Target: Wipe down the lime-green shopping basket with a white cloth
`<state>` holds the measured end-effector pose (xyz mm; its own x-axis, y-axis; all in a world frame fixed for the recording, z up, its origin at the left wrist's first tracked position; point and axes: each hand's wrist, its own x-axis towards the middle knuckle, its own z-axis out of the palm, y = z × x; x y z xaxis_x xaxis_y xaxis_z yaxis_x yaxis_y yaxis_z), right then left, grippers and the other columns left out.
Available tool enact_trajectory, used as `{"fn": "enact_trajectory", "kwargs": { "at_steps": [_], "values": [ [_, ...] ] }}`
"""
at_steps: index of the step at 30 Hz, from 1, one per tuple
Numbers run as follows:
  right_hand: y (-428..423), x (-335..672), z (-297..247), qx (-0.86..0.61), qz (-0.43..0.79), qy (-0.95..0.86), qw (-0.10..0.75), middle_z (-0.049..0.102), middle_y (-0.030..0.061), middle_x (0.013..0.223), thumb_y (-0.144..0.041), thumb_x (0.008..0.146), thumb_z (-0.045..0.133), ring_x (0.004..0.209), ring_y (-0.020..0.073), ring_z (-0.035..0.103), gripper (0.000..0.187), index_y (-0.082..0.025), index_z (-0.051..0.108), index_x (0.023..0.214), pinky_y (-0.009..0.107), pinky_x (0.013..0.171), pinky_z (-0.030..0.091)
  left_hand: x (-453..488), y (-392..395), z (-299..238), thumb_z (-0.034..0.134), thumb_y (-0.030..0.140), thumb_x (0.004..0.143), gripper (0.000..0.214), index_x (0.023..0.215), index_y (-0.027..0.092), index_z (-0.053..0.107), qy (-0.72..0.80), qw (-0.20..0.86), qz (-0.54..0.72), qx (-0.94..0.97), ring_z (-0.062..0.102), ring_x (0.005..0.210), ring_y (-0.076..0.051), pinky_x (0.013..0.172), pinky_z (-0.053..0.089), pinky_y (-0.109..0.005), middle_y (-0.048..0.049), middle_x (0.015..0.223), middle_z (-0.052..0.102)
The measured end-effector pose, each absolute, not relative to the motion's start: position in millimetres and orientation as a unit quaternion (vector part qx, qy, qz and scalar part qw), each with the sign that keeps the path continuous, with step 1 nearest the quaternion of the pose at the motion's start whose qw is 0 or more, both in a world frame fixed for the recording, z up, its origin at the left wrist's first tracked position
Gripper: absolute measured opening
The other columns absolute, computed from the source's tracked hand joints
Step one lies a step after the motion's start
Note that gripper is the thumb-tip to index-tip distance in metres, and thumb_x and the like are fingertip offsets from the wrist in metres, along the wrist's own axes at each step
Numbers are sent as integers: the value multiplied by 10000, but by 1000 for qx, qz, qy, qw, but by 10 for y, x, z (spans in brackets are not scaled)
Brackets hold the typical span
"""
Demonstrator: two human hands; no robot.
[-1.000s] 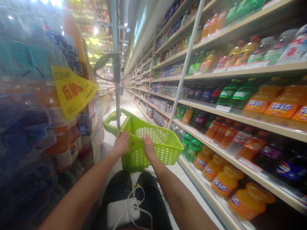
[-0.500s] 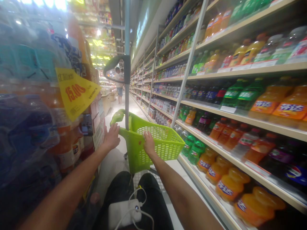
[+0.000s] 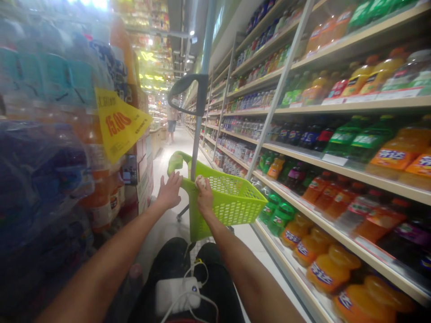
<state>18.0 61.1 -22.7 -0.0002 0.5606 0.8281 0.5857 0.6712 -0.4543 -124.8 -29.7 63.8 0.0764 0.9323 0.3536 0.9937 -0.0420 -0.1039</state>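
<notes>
A bright green shopping basket on a pull-along frame (image 3: pixel 235 202) stands just ahead of my knees, with holes along its sides. My left hand (image 3: pixel 170 192) is at its left end, fingers spread, the tips at or near the green rim; whether they touch it I cannot tell. My right hand (image 3: pixel 204 199) is closed at the basket's near upper edge. A small whitish crumpled item (image 3: pixel 201 181) shows at its fingertips; its kind is unclear. Above both hands rises the basket's grey pole (image 3: pixel 197 139) with a dark loop handle (image 3: pixel 186 94).
Shelves of soda bottles (image 3: pixel 340 141) line the right side. Wrapped drink packs (image 3: pixel 43 157) are stacked close on the left, with a yellow price sign (image 3: pixel 119 123). A white power bank (image 3: pixel 177 296) with cables lies on my lap. A person (image 3: pixel 171 123) stands down the aisle.
The basket and both hands have shifted right in view. My right hand has moved nearer to my left along the basket edge, and the whitish item now shows in its fingers.
</notes>
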Motion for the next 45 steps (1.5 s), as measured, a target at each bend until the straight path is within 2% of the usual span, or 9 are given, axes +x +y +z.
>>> {"fn": "enact_trajectory", "kwargs": {
  "at_steps": [4,9,15,22,26,33,36,39,45],
  "values": [
    [527,256,-317,-347,-68,-745,566,390,60,1400,3,796,404,1323,190,288,455,-212,590,1151,395,1080,298,-1200,-280,620,515,253,717,792,1415,144,157,-667,159,-94,-722,21,1386,-258,1093,54,-543,-88,1512,75],
    [456,350,-706,-301,-127,-804,497,463,77,1348,-45,847,435,1355,192,212,378,-211,580,1154,478,1076,266,-1146,-260,610,517,253,707,802,1411,119,157,-665,159,-95,-723,27,1384,-268,1089,50,-549,-109,1511,71],
    [340,418,-1027,-294,-119,-833,453,495,84,1320,-23,834,400,1347,184,237,422,-187,560,1189,421,1049,341,-1131,-242,603,512,249,702,809,1413,121,147,-666,160,-93,-723,-11,1382,-282,1088,37,-556,-104,1513,59],
    [267,276,-281,-296,-111,-753,578,413,85,1382,-26,823,360,1339,174,255,462,-184,523,1226,413,1070,322,-1176,-262,621,504,265,731,763,1405,121,175,-653,156,-131,-729,63,1385,-243,1102,63,-519,-104,1508,95],
    [355,87,131,-287,-105,-786,537,466,79,1338,7,779,375,1319,190,289,483,-176,552,1189,421,1067,315,-1237,-250,690,520,231,731,743,1395,129,202,-667,142,-149,-716,123,1377,-250,1101,80,-517,-122,1497,151],
    [281,-143,143,-315,-32,-794,519,566,99,1210,-16,787,403,1149,203,450,438,-167,571,1163,394,992,378,-1312,-195,705,506,221,734,684,1369,171,259,-670,106,-181,-712,198,1360,-232,1090,172,-500,-101,1478,238],
    [268,-67,207,-295,-38,-792,533,544,90,1240,-51,809,411,1156,203,436,419,-185,561,1177,396,995,367,-1358,-158,708,472,205,746,654,1365,162,266,-666,105,-220,-705,270,1334,-207,1089,215,-447,-99,1448,311],
    [316,-49,292,-333,-49,-772,540,495,107,1296,-39,800,397,1176,217,411,437,-164,551,1189,408,1000,356,-1380,-120,714,459,170,740,663,1370,157,254,-665,92,-212,-710,241,1346,-209,1085,216,-453,-106,1462,280],
    [342,-206,310,-316,-33,-804,502,566,68,1212,-18,778,365,1161,203,433,468,-192,583,1154,394,1007,357,-1417,-91,703,447,134,738,643,1359,162,283,-669,98,-204,-708,233,1348,-201,1066,260,-423,-97,1458,292]
  ]
}}
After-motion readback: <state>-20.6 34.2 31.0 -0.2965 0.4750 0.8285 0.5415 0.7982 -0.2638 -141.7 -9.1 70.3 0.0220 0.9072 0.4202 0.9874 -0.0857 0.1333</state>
